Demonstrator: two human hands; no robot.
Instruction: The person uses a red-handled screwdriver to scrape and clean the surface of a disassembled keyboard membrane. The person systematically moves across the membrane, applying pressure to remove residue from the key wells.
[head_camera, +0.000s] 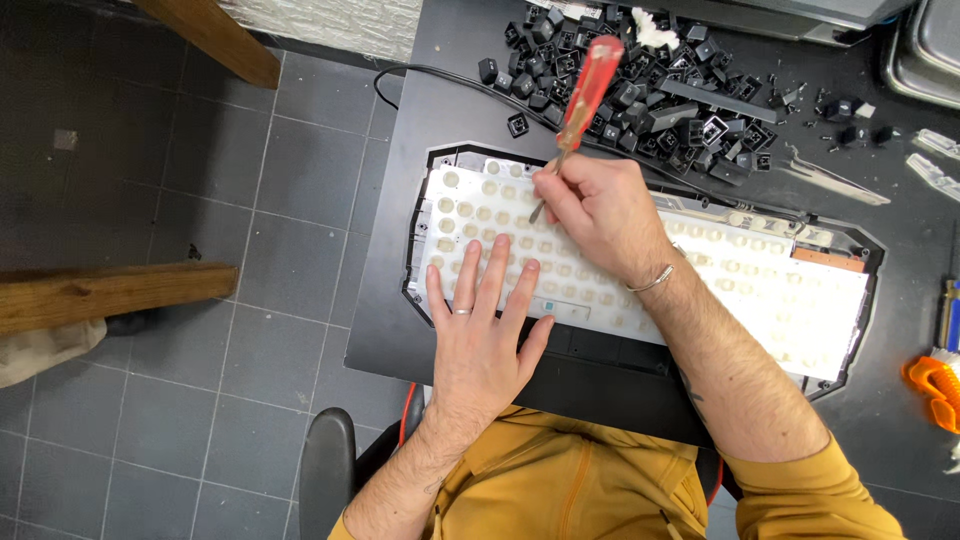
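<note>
Hands at a stripped keyboard (800, 300): left hand (480, 330) lies flat, released; right hand (590, 205) grasps a red screwdriver (588, 90), loosening a far-left screw; next needs steady downward turning.

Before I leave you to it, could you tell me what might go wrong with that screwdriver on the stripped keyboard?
The screwdriver tip, gripped by the right hand, presses among the keyboard's soft white domes; a slip could tear one. The left hand lies flat just below the tip and might get jabbed. The loose black keycaps are heaped close behind, where the swinging red handle could scatter them.
</note>
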